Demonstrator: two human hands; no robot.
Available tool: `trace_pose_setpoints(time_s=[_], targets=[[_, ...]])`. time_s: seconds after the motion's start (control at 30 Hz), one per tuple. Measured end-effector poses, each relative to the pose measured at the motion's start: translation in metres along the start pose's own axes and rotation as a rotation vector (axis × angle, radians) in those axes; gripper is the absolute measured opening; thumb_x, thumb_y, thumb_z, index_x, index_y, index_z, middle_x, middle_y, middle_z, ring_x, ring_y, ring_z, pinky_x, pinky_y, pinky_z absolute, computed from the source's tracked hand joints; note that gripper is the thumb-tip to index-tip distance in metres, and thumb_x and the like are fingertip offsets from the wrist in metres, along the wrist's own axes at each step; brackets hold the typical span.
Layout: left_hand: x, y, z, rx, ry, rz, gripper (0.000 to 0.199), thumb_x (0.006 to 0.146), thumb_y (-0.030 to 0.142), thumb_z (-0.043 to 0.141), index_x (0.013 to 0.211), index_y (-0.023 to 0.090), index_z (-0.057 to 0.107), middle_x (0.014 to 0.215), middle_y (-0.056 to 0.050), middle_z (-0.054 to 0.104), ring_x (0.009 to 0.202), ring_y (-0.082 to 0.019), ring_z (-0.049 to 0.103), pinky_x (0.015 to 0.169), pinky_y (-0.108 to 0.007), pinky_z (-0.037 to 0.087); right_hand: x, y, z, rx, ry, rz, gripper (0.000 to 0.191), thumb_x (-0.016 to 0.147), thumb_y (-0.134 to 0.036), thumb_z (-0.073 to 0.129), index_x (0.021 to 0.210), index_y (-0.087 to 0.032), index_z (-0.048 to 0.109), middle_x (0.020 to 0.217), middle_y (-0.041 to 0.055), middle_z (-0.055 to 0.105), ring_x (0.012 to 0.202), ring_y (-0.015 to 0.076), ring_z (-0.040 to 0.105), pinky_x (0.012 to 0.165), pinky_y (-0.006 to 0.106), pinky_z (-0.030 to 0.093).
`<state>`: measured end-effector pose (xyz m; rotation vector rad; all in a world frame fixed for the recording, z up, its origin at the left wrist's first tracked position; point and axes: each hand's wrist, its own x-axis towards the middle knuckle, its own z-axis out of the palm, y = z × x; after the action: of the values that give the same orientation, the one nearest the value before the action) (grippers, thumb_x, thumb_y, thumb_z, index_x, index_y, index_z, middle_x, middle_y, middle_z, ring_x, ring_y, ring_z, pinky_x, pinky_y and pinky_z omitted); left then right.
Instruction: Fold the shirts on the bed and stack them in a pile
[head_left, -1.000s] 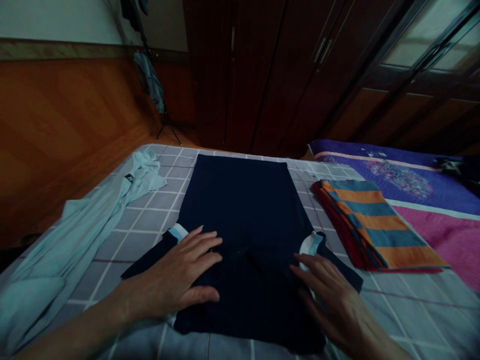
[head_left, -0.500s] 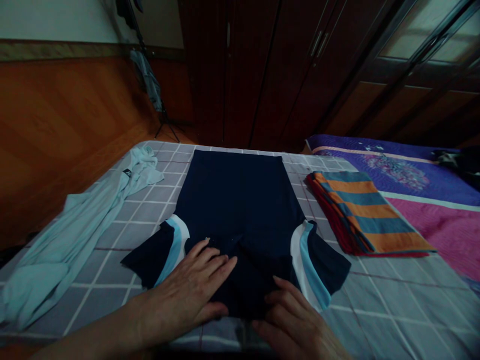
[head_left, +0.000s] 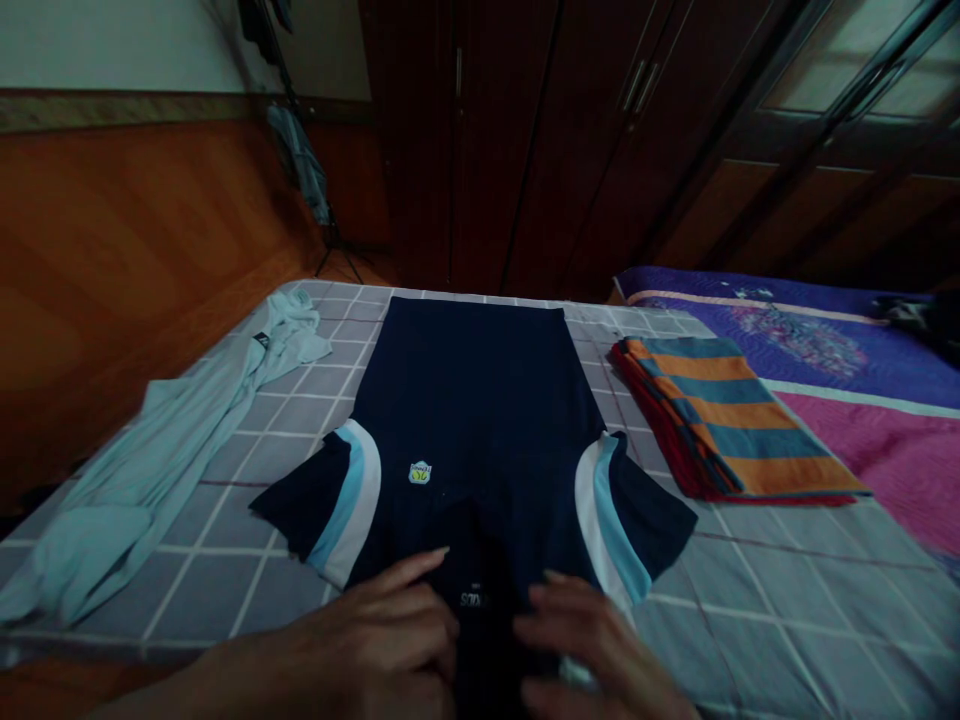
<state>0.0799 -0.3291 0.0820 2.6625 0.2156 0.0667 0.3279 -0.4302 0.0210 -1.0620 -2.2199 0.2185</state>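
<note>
A dark navy short-sleeved T-shirt (head_left: 480, 390) lies spread on the bed, its hem away from me and its neck toward me. White and light-blue bands curve along both sleeves, and a small badge (head_left: 420, 472) shows on the chest. Pale upside-down lettering shows near the neck. My left hand (head_left: 397, 635) is at the left of the neck, index finger stretched over the fabric and the other fingers curled against it. Opposite it, my right hand (head_left: 589, 640) touches the right of the neck, fingers bent but apart and slightly blurred.
A crumpled pale mint garment (head_left: 172, 460) lies along the bed's left side. To the right sits a folded orange-and-blue striped cloth (head_left: 735, 415) over dark red fabric. Beneath them is a grey checked sheet (head_left: 765, 590). A purple and pink cover (head_left: 810, 340) and a dark wardrobe (head_left: 510, 150) are beyond.
Both hands have moved toward me to the neck of the T-shirt. The left hand has slid off the chest, uncovering the badge, and lettering near the neck now shows.
</note>
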Motion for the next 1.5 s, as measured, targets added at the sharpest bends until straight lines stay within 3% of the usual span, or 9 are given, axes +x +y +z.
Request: trace_pose_setpoints(time_s=[0.1,0.2,0.37,0.6,0.8,0.93,1.1,1.33,1.5], targets=[[-0.008,-0.018,0.011,0.001,0.240,-0.249,0.030,0.089,0.025,0.054,0.119,0.025,0.057,0.126,-0.004,0.057,0.119,-0.019,0.051,0.108,-0.038,0.037,0.001,0.009,0.005,-0.138,0.144,0.206,0.048,0.085,-0.021,0.053,0.132,-0.016,0.046,0.130,0.0156,0.053,0.122,0.0277,0.049,0.094,0.044,0.049],[-0.012,-0.034,0.030,0.010,0.359,-0.478,0.049,0.090,0.034,0.053,0.137,0.026,0.040,0.145,-0.008,0.039,0.130,-0.025,0.040,0.103,-0.043,0.041,0.007,0.013,0.008,-0.113,-0.140,0.196,0.054,0.085,-0.038,0.058,0.132,-0.014,0.048,0.133,0.0163,0.052,0.124,0.0304,0.046,0.095,0.047,0.047],[-0.006,-0.025,0.029,-0.222,0.051,-0.312,0.071,0.085,0.046,0.059,0.145,0.034,0.023,0.143,-0.005,0.044,0.126,-0.024,0.047,0.101,-0.038,0.043,0.016,0.006,-0.003,0.013,-0.516,0.075,0.038,0.087,-0.042,0.057,0.120,-0.024,0.060,0.125,0.0054,0.061,0.121,0.0264,0.050,0.103,0.047,0.041],[0.008,-0.015,0.012,-0.225,-0.064,-0.178,0.059,0.085,0.038,0.061,0.139,0.028,0.039,0.133,-0.006,0.055,0.120,-0.023,0.053,0.099,-0.035,0.044,-0.029,0.058,-0.031,-0.359,0.139,0.500,0.033,0.090,-0.036,0.049,0.117,-0.020,0.059,0.123,0.0121,0.058,0.110,0.0253,0.056,0.088,0.043,0.051],[0.016,-0.027,0.001,-0.084,0.092,-0.142,0.047,0.090,0.024,0.053,0.136,0.026,0.043,0.128,-0.005,0.059,0.115,-0.020,0.055,0.098,-0.033,0.044,-0.065,0.105,-0.043,-0.786,0.095,0.898,0.052,0.087,-0.050,0.040,0.108,-0.009,0.063,0.102,0.0180,0.062,0.094,0.0341,0.056,0.080,0.050,0.047],[0.053,-0.030,-0.016,-0.028,-0.002,-0.011,0.037,0.091,0.022,0.053,0.128,0.020,0.050,0.120,-0.007,0.062,0.111,-0.020,0.057,0.095,-0.033,0.044,-0.066,0.105,-0.049,-0.647,0.133,1.018,0.038,0.080,-0.049,0.044,0.079,-0.017,0.065,0.084,0.0133,0.064,0.080,0.0305,0.059,0.073,0.045,0.047],[0.117,-0.040,-0.007,0.016,-0.045,0.133,0.039,0.088,0.024,0.056,0.126,0.018,0.050,0.123,-0.011,0.059,0.116,-0.023,0.053,0.097,-0.035,0.042,-0.078,0.096,-0.057,-0.219,0.504,1.329,0.032,0.067,-0.051,0.058,0.075,-0.020,0.062,0.066,0.0051,0.067,0.060,0.0228,0.062,0.058,0.035,0.048],[0.191,-0.065,0.046,0.011,-0.123,0.127,0.068,0.086,0.045,0.056,0.140,0.010,0.034,0.149,-0.022,0.025,0.140,-0.032,0.016,0.111,-0.053,0.015,-0.074,0.083,-0.049,0.223,0.762,1.368,0.031,0.061,-0.041,0.069,0.079,-0.017,0.060,0.056,0.0018,0.064,0.047,0.0172,0.058,0.041,0.026,0.042],[0.201,-0.074,0.052,-0.183,-0.009,0.113,0.059,0.087,0.038,0.055,0.138,0.013,0.038,0.147,-0.018,0.033,0.138,-0.028,0.025,0.111,-0.047,0.020,-0.057,0.078,-0.053,0.074,0.824,1.252,0.027,0.065,-0.040,0.068,0.078,-0.017,0.061,0.062,0.0038,0.066,0.053,0.0188,0.062,0.051,0.029,0.051]])
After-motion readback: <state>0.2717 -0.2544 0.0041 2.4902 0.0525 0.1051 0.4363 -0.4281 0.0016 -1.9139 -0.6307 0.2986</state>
